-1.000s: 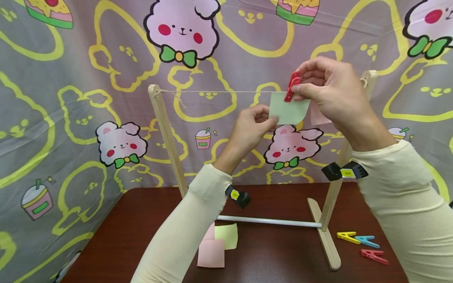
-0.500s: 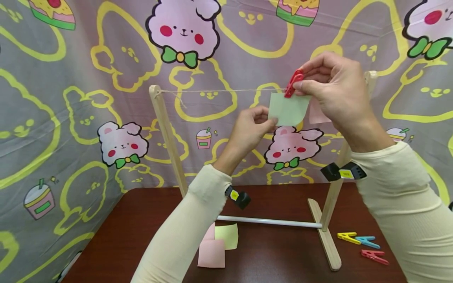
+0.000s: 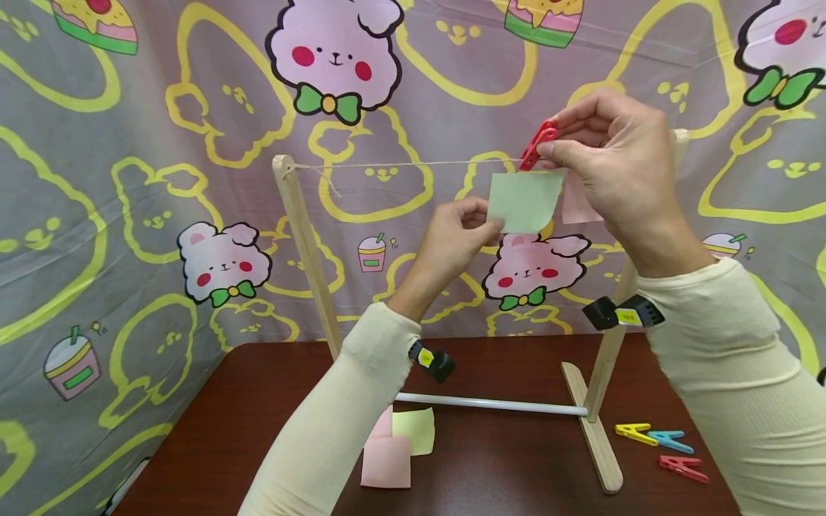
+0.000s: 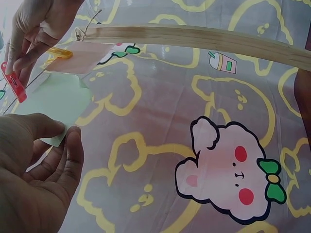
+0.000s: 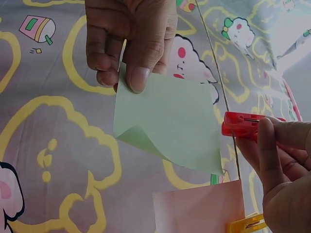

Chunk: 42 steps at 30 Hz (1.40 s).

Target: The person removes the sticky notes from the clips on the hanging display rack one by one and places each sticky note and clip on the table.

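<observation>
My left hand (image 3: 459,236) pinches a pale green sticky note (image 3: 521,201) by its lower left corner, thumb in front. The note's lower right corner curls. In my right hand (image 3: 616,168) a red clothespin (image 3: 538,145) is held between thumb and fingers, its tip at the string (image 3: 400,165). In the right wrist view a gap shows between the clothespin (image 5: 243,125) and the note's edge. A pink sticky note (image 5: 204,208) hangs on the string from a yellow clothespin (image 5: 245,224), partly behind my right hand in the head view.
The string spans two wooden posts (image 3: 303,244), joined below by a white rod (image 3: 490,405). Pink notes (image 3: 386,462) and a yellow note (image 3: 414,431) lie on the table (image 3: 510,473). Yellow (image 3: 635,433), blue (image 3: 671,440) and red (image 3: 684,468) clothespins lie right of the stand's foot (image 3: 600,451).
The red clothespin has moved up with my right hand, off the green note's top edge. My left hand and the note have shifted slightly down and left.
</observation>
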Each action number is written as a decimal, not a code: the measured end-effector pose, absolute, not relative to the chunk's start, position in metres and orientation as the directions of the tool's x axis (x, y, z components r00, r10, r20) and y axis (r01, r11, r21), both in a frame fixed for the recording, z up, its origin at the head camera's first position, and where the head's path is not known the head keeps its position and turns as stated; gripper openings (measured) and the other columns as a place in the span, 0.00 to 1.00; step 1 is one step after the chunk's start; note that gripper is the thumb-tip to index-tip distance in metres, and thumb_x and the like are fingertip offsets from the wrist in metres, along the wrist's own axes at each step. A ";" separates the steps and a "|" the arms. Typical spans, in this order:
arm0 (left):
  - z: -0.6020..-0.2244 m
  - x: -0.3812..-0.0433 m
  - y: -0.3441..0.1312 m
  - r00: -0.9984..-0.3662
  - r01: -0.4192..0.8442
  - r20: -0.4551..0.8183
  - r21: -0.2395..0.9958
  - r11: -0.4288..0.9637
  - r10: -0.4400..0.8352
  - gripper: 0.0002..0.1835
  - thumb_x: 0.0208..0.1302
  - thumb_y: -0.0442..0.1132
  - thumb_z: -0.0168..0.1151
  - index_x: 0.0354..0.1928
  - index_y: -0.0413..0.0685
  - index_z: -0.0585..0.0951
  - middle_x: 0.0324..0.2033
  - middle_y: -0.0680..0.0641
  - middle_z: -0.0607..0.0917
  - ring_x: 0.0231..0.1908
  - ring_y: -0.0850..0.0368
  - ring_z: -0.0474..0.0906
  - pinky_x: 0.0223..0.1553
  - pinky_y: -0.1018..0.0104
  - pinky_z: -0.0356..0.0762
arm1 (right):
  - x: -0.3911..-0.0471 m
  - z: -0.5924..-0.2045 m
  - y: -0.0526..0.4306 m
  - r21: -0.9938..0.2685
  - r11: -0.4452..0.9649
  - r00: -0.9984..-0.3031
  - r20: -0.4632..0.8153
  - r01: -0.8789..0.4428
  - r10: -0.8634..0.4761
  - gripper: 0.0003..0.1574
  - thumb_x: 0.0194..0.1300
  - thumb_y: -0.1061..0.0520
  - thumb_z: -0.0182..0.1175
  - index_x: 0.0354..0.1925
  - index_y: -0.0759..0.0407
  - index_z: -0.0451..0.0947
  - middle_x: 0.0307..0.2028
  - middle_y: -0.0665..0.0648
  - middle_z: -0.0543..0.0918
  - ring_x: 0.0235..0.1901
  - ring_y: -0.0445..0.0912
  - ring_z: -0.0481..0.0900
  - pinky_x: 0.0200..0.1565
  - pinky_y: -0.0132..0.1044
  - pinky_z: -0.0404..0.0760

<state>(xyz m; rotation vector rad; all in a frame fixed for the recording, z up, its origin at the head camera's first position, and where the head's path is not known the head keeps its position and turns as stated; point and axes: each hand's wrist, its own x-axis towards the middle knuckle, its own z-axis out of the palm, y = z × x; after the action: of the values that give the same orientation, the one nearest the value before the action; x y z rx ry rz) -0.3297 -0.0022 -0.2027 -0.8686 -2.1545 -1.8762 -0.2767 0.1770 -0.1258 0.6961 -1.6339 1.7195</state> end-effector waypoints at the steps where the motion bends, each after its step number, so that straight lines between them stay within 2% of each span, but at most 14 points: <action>1: -0.203 -0.330 -0.002 -0.820 0.513 0.474 0.857 0.048 0.321 0.08 0.72 0.30 0.64 0.48 0.32 0.84 0.38 0.39 0.88 0.34 0.57 0.87 0.47 0.61 0.89 | -0.277 -0.126 0.177 -0.643 -0.007 -0.640 0.762 -0.766 0.102 0.10 0.57 0.78 0.70 0.35 0.68 0.84 0.29 0.56 0.89 0.29 0.45 0.89 0.36 0.30 0.88; 5: -0.204 -0.330 -0.003 -0.823 0.508 0.467 0.860 0.053 0.323 0.08 0.72 0.30 0.65 0.48 0.33 0.84 0.38 0.39 0.88 0.40 0.43 0.89 0.49 0.59 0.89 | -0.278 -0.125 0.177 -0.628 -0.041 -0.628 0.769 -0.777 0.116 0.10 0.56 0.79 0.70 0.34 0.69 0.84 0.29 0.57 0.90 0.27 0.46 0.89 0.35 0.30 0.88; 7: -0.205 -0.330 -0.004 -0.824 0.508 0.465 0.859 0.061 0.324 0.08 0.72 0.31 0.65 0.48 0.34 0.85 0.39 0.39 0.88 0.43 0.40 0.89 0.49 0.59 0.89 | -0.278 -0.125 0.177 -0.622 -0.057 -0.623 0.772 -0.781 0.124 0.10 0.56 0.79 0.70 0.34 0.70 0.84 0.29 0.58 0.90 0.27 0.46 0.89 0.34 0.31 0.88; 12: -0.208 -0.331 -0.007 -0.823 0.518 0.468 0.851 0.087 0.322 0.08 0.71 0.31 0.65 0.48 0.35 0.85 0.40 0.36 0.89 0.38 0.50 0.89 0.44 0.67 0.88 | -0.278 -0.125 0.177 -0.616 -0.072 -0.620 0.772 -0.784 0.144 0.11 0.55 0.80 0.70 0.34 0.70 0.83 0.30 0.59 0.90 0.27 0.47 0.89 0.34 0.31 0.88; 22: -0.222 -0.333 -0.023 -0.842 0.504 0.436 0.845 0.177 0.317 0.07 0.71 0.34 0.66 0.47 0.37 0.86 0.40 0.40 0.89 0.42 0.45 0.88 0.45 0.65 0.88 | -0.275 -0.129 0.182 -0.573 -0.118 -0.585 0.790 -0.811 0.182 0.14 0.53 0.80 0.72 0.37 0.71 0.83 0.33 0.61 0.89 0.29 0.49 0.89 0.34 0.33 0.89; 30: -0.242 -0.334 -0.044 -0.880 0.449 0.376 0.859 0.247 0.292 0.07 0.71 0.38 0.67 0.45 0.43 0.87 0.35 0.47 0.88 0.35 0.57 0.84 0.32 0.68 0.80 | -0.266 -0.132 0.185 -0.552 -0.139 -0.569 0.795 -0.822 0.209 0.17 0.52 0.80 0.72 0.40 0.73 0.83 0.35 0.63 0.89 0.31 0.51 0.88 0.32 0.34 0.88; 37: -0.259 -0.336 -0.057 -0.902 0.405 0.332 0.874 0.270 0.277 0.06 0.69 0.36 0.68 0.44 0.42 0.88 0.30 0.49 0.87 0.31 0.58 0.82 0.34 0.69 0.82 | -0.254 -0.138 0.191 -0.505 -0.206 -0.545 0.799 -0.838 0.256 0.19 0.50 0.84 0.69 0.41 0.77 0.81 0.35 0.67 0.87 0.30 0.53 0.88 0.29 0.36 0.88; 42: -0.271 -0.335 -0.067 -0.907 0.385 0.307 0.882 0.273 0.288 0.08 0.68 0.33 0.68 0.46 0.38 0.88 0.32 0.47 0.88 0.31 0.61 0.82 0.36 0.71 0.82 | -0.247 -0.145 0.200 -0.481 -0.243 -0.536 0.794 -0.842 0.286 0.19 0.51 0.85 0.68 0.43 0.79 0.79 0.37 0.69 0.88 0.32 0.57 0.88 0.28 0.38 0.88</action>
<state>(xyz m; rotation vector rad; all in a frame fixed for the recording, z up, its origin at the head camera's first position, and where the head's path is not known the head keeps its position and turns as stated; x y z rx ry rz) -0.3350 -0.0673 -0.2710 -0.6456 -2.4365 -1.7281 -0.2468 0.1997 -0.1446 0.7387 -1.2232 1.8679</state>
